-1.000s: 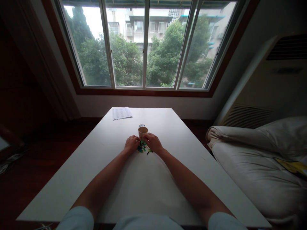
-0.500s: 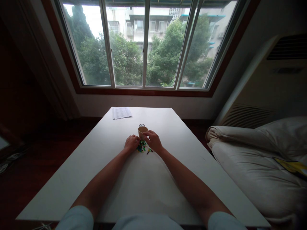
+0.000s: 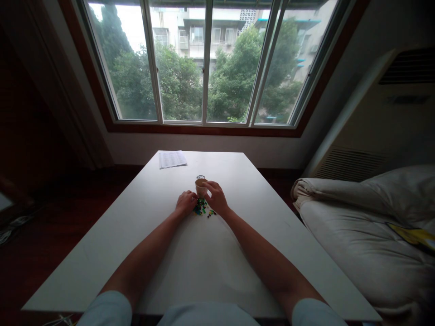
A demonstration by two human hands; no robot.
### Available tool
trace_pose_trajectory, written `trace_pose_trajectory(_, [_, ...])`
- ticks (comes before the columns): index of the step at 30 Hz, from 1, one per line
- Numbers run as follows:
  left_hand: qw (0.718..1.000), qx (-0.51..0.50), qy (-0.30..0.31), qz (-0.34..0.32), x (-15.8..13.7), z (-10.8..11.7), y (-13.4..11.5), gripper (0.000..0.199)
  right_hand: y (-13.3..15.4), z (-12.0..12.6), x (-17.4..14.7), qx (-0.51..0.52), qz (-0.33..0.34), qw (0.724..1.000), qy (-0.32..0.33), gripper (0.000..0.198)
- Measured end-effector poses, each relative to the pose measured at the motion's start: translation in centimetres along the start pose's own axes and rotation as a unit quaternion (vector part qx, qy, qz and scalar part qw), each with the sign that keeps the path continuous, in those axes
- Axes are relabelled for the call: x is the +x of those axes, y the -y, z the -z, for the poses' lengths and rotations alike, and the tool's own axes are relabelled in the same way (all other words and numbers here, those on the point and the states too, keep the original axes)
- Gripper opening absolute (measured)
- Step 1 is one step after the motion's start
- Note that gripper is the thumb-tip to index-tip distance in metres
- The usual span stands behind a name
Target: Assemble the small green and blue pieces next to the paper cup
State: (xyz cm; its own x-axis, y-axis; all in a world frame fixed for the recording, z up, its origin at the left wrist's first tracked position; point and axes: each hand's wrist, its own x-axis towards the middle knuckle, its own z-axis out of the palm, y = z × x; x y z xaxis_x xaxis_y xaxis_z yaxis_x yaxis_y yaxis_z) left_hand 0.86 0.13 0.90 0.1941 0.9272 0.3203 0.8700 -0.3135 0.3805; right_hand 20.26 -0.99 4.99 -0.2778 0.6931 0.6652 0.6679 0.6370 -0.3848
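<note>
Our right hand (image 3: 216, 198) has risen beside the cup (image 3: 200, 190) — bringing fingertips to its rim — our left hand (image 3: 185, 202) by colourful pieces (image 3: 201, 208); whether either pinches anything, we cannot tell.

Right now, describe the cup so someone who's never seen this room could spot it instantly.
Find the white table below the window. On it, just beyond a scatter of small colourful pieces, the cup stands upright, partly covered by the right hand. Its brown, round open mouth sets it apart from the flat papers and tiny pieces.
</note>
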Motion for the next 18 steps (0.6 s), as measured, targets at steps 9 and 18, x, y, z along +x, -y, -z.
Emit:
trace_pose_trajectory(9, [1.000,0.003,-0.001,0.005,0.0,0.0,0.0,0.022,-1.3,-1.0,-0.3,-0.015,0.035,0.998,0.047,0.049])
trace_pose_trajectory(18, [1.000,-0.001,0.011,0.009,0.0,0.5,-0.3,0.024,-0.3,1.5,0.0,-0.025,0.002,1.000,-0.010,0.024])
